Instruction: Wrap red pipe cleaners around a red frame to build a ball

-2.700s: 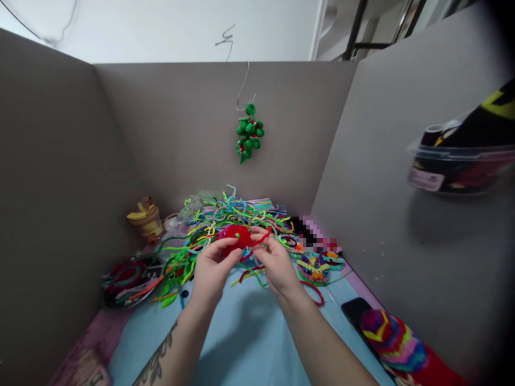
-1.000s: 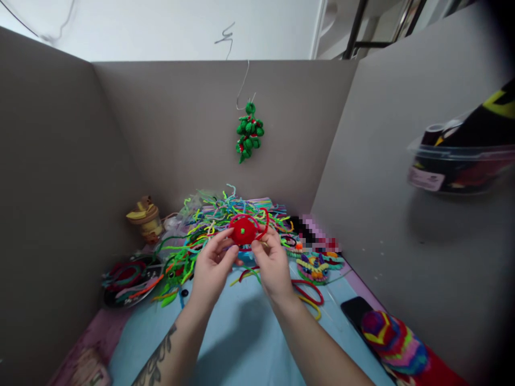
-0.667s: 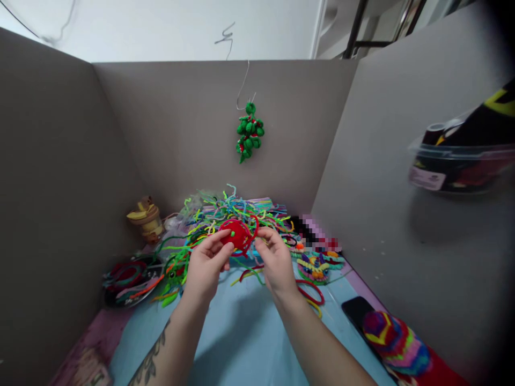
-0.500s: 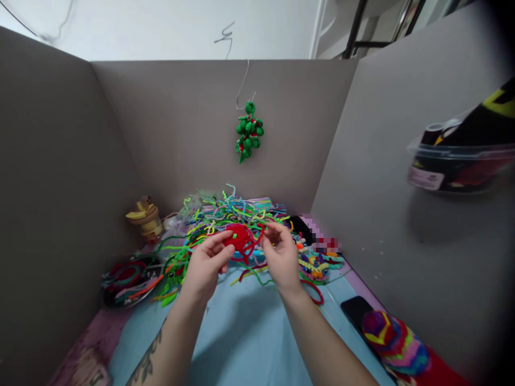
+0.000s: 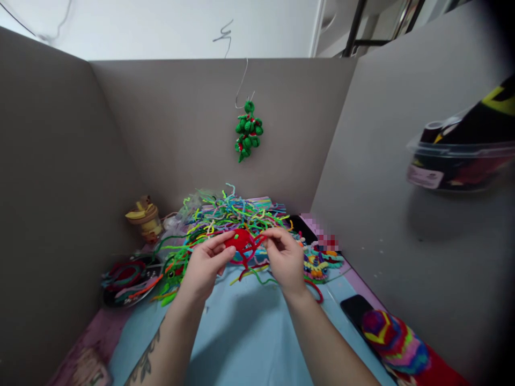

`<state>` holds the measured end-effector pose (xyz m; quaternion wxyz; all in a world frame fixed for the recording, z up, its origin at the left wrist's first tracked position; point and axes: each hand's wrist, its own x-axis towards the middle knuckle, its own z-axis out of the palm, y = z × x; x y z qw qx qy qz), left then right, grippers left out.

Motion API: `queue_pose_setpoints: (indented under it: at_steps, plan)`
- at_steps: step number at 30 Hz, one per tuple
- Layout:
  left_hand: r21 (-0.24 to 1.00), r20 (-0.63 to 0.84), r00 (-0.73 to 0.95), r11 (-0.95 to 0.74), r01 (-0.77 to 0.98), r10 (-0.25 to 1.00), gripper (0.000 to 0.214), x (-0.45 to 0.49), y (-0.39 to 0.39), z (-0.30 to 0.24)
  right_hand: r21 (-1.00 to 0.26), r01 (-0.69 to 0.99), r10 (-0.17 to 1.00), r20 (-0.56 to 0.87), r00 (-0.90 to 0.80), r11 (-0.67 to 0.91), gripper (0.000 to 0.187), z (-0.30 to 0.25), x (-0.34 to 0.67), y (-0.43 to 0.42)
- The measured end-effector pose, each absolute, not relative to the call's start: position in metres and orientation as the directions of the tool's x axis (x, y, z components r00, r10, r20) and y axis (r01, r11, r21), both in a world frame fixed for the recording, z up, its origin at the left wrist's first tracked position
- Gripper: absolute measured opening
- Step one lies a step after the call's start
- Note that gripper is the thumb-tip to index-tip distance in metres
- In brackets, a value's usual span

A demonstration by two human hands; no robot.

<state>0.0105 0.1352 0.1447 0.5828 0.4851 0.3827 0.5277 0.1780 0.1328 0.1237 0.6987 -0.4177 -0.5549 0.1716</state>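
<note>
In the middle of the head view, a round red pipe-cleaner piece (image 5: 240,240) with a small green spot hangs above the blue table cover. My left hand (image 5: 209,261) pinches its left edge between thumb and fingers. Red fuzzy strands (image 5: 253,247) loop out from its right side. My right hand (image 5: 284,257) has its fingertips closed on one of these red pipe cleaners, to the right of the round body. Just behind both hands lies a heap of many-coloured pipe cleaners (image 5: 237,212).
At left stand a dark bowl of pipe cleaners (image 5: 129,284) and a small yellow-brown pot (image 5: 145,219). A phone (image 5: 356,310) and a striped fuzzy piece (image 5: 396,340) lie at right. A green leafy ornament (image 5: 249,131) hangs on the back panel; a clear tub (image 5: 462,163) hangs on the right wall.
My right hand has shifted slightly down and to the right, with the red strand in its fingers. The left hand keeps its pinch on the round red piece.
</note>
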Motion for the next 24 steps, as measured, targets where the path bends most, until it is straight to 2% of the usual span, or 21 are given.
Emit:
queue_pose_setpoints:
  at_steps: [5, 9, 12, 18, 24]
  plan:
    - [0.959, 0.052, 0.181, 0.001, -0.283, 0.982, 0.046, 0.010, 0.134, 0.147, -0.886, -0.096, 0.856, 0.403, 0.324, 0.453, 0.005, 0.124, 0.173, 0.136]
    - [0.951, 0.052, 0.210, 0.015, -0.308, 0.976, 0.043, 0.010, 0.134, 0.147, -0.864, -0.389, 0.936, 0.224, 0.271, 0.320, 0.010, 0.126, 0.166, 0.138]
    - [0.949, 0.051, 0.204, 0.016, -0.315, 0.978, 0.042, 0.010, 0.133, 0.147, -0.846, -0.487, 0.972, 0.135, 0.195, 0.215, 0.012, 0.128, 0.163, 0.137]
    - [0.949, 0.078, 0.125, -0.035, -0.312, 0.989, 0.041, 0.011, 0.135, 0.145, -0.845, -0.503, 0.982, 0.179, 0.053, 0.181, 0.014, 0.131, 0.163, 0.134]
    - [0.956, 0.127, 0.048, -0.109, -0.271, 0.991, 0.043, 0.016, 0.137, 0.135, -0.810, -0.545, 0.956, 0.289, -0.045, 0.219, 0.041, 0.127, 0.158, 0.132]
